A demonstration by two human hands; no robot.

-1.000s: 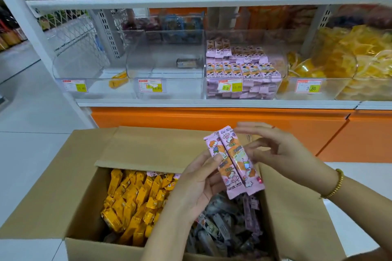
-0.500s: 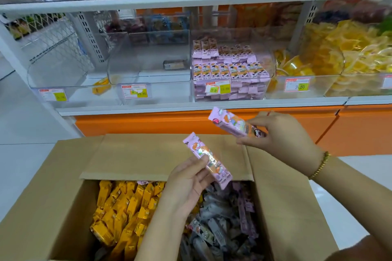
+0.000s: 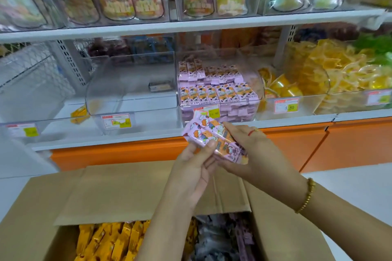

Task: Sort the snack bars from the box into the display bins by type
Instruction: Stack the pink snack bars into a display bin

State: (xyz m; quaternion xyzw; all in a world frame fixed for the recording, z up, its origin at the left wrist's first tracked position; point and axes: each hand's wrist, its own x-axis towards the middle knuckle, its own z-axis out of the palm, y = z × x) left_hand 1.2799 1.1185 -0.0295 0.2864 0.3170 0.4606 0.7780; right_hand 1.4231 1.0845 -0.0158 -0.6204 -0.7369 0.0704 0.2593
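1. Two pink snack bars (image 3: 214,140) pressed together as a pair, above the open box (image 3: 127,193), just below the front of the bin (image 3: 259,82) stocked with matching pink packs
2. Pinched at the near end by the left hand (image 3: 194,167), thumb on top; gripped from the other side by the right hand (image 3: 250,150), fingers curled round the wrappers
3. Probably mid-delivery: pair squared up, not yet in the bin
4. Next, probably: up over the clear front wall, flat onto the rows, then let go; yellow bars (image 3: 110,241) left in the box for another bin

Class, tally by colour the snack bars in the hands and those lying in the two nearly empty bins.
Pink bars, held by left hand and right hand: 2
Yellow bar, leftmost bin: 1
Dark bar, next bin: 1
Total: 4
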